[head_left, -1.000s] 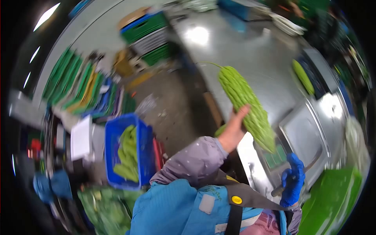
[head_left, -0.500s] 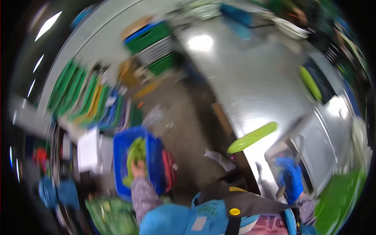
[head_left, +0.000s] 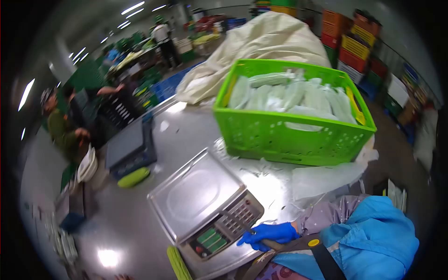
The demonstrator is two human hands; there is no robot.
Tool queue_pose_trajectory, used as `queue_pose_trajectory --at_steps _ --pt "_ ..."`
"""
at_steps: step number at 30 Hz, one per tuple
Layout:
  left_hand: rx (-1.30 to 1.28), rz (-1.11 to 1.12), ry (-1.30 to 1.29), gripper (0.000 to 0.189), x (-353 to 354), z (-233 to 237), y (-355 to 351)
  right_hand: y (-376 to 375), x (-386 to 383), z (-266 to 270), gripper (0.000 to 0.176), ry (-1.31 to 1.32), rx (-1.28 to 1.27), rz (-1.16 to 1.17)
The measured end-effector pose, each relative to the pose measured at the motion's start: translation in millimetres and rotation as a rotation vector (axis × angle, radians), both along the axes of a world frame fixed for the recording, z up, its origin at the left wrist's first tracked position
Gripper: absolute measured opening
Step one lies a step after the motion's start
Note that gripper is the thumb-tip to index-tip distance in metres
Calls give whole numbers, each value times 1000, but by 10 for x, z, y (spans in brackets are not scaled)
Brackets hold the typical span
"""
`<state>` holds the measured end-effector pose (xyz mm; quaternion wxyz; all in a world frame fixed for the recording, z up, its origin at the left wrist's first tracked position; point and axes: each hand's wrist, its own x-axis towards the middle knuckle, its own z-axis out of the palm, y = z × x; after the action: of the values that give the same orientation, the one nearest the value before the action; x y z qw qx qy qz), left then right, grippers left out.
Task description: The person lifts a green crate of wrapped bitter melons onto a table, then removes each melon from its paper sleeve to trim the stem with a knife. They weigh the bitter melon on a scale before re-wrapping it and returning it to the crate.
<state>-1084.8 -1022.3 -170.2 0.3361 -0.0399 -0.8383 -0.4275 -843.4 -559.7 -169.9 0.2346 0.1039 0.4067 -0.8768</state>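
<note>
My right hand (head_left: 270, 235), in a blue glove, is closed around the handle of a knife (head_left: 237, 222). The blade points up and left over the keypad of a metal-topped weighing scale (head_left: 198, 196). Beside the scale's lower left lies a long green gourd (head_left: 178, 264), cut off by the bottom edge. Another gourd (head_left: 134, 178) rests farther left, against a dark scale (head_left: 130, 147). My left hand cannot be made out; small skin-coloured shapes at the bottom edge are too cropped to assign to anyone.
A bright green crate (head_left: 294, 140) of white-wrapped produce stands behind the scale, with a large cream sack (head_left: 261, 44) beyond it. Clear plastic bags (head_left: 322, 179) lie near my right sleeve. Co-workers (head_left: 65, 123) are at the left. Stacked crates (head_left: 352, 46) rise at the back right.
The view has swung right, from the blue bin and floor to the scale and green crate. My left hand, earlier on a green gourd in that bin, has left the view. The right stays by the scale.
</note>
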Motion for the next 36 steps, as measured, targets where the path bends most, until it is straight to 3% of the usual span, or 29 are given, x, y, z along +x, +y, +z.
queue_pose_trajectory --at_steps 1,3,5,7,11,15,19,21,22,24,25,27,29,33,36 --pt "-214 -73 -13 30 -220 199 479 123 94 35 42 13 -3 -49" --pt "-395 -355 142 25 -262 736 1686 363 320 211 41 -24 -19 6" --pt "767 -742 -243 33 -253 809 2752 696 500 459 44 70 138 -130" --pt "793 -826 -424 32 54 1073 3642 1146 677 727 40 139 291 -284" --pt "745 -1200 -661 25 615 1004 4593 2078 1128 1718 28 157 733 -583" --pt "637 -1309 -818 22 1032 775 4913 2831 1222 2196 25 255 1176 -755" --pt "657 -1232 -919 22 1166 555 4918 3508 840 2044 21 102 1329 -672" --pt "645 -1101 -985 21 1185 504 4844 3932 572 1628 27 231 1551 -534" --pt "656 -1073 -973 21 1197 475 4803 4032 396 1578 27 253 1544 -510" --pt "637 -991 -1005 21 1214 434 4695 4097 -20 1506 31 383 1835 -279" --pt "625 -954 -1020 21 1215 432 4661 4102 -239 1432 31 410 1823 -267" --pt "676 -894 -1039 25 1289 513 4635 4072 -707 1281 38 828 2131 -197" --pt "648 -810 -1046 27 1316 532 4611 3955 -1142 1110 43 961 2018 -257" --pt "675 -724 -1042 28 1315 445 4486 3672 -1678 986 49 1032 1828 -113" --pt "716 -727 -1017 29 1296 329 4401 3684 -1975 790 51 1118 1937 -58"
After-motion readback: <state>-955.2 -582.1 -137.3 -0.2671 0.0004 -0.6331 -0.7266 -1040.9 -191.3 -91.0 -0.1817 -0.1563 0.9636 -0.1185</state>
